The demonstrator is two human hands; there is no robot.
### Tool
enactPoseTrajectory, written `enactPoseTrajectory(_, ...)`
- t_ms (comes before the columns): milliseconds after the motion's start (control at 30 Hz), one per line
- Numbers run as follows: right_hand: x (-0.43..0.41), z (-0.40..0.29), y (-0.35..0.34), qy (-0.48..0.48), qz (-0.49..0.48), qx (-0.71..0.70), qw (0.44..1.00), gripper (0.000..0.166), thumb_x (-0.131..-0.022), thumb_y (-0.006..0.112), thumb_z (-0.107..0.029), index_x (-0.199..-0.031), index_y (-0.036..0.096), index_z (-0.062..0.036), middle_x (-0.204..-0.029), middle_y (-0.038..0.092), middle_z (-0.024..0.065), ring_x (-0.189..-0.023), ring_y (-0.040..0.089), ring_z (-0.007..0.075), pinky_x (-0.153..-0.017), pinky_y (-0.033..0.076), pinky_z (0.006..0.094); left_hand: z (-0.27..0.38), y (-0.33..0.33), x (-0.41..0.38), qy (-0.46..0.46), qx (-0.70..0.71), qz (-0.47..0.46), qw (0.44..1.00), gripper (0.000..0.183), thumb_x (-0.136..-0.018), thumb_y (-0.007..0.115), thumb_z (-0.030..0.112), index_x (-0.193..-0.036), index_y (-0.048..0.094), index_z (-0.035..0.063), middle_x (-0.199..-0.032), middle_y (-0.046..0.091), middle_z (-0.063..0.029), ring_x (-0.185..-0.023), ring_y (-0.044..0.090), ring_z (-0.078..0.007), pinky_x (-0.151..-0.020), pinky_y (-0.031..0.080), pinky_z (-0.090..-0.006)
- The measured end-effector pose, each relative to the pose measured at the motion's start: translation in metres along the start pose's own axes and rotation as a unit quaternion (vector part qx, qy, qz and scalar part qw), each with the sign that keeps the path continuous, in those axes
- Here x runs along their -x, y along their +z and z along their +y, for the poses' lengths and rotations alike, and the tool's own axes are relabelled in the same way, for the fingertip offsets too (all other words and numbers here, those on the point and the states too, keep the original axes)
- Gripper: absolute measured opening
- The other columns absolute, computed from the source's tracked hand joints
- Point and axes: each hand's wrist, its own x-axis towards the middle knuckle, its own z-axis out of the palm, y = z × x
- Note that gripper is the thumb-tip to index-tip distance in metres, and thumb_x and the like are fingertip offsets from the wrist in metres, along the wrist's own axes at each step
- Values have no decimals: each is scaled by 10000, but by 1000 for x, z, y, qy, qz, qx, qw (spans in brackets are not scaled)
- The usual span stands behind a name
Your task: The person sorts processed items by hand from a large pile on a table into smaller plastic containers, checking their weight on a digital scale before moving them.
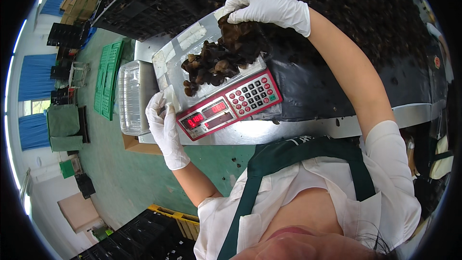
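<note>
A red digital weighing scale [231,103] with lit red digits lies on the metal table. On its tray sits a clear plastic tray [258,65] heaped with dark brown wood ear mushrooms [213,63]. My right hand [265,9], in a white glove, pinches a mushroom clump at the far end of the heap, thumb and fingers closed on it. My left hand [164,126], also gloved, is at the scale's left corner, with its fingers by a pale strip [172,98] of tape or paper; whether it grips the strip is unclear.
Nested clear plastic trays [133,97] stand left of the scale. A large mass of dark mushrooms [346,18] covers the far side, beside a black crate [144,7]. Below the table's left edge is a cardboard box [139,146]; a green plastic pallet [108,79] lies farther off.
</note>
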Motion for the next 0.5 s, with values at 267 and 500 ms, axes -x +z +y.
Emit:
enactPoseTrajectory(267, -18, 10, 24, 10, 49, 45, 998, 225, -962, 755, -237, -1048, 779, -31, -879, 742, 78, -803, 669, 175, -768, 541, 319, -7, -7, 4, 13, -9, 7, 1000, 368, -957, 647, -64, -1315, 664, 22, -1382, 591, -91, -1232, 593, -178, -1115, 451, -341)
enactPoseTrajectory(500, -17, 4, 33, -12, 14, -27, 999, 210, -992, 701, -241, -995, 777, -45, -885, 726, 15, -812, 617, 100, -706, 517, 297, 4, -9, 4, 38, -35, 17, 999, 358, -996, 671, 43, -1353, 655, 20, -1315, 645, -58, -1192, 607, -153, -1085, 456, -321)
